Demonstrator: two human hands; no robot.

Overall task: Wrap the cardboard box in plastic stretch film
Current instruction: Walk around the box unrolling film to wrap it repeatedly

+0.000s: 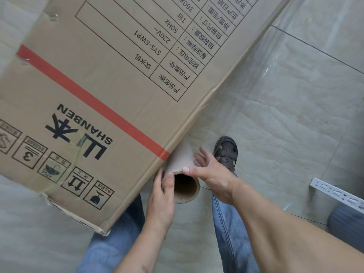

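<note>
The cardboard box (110,91) fills the upper left of my view, its long axis running from near left up to far right, and it lies directly left of and just above both my hands. The stretch film roll (184,175) sits tight against the box's right-hand edge, by the red band, its open cardboard core facing me and its axis running roughly parallel to that edge. My left hand (161,198) is the nearer one to the box: its grip curls round the left side of the core's rim, thumb over the lip. My right hand (208,174) comes in from the right with the forearm angled across my view; the thumb presses on the top of the roll and the fingers spread loosely over its far side, not clenched. Clear film (262,62) stretches away to the far right over the tiled floor (295,125). I judge the roll must next travel along the box's edge.
</note>
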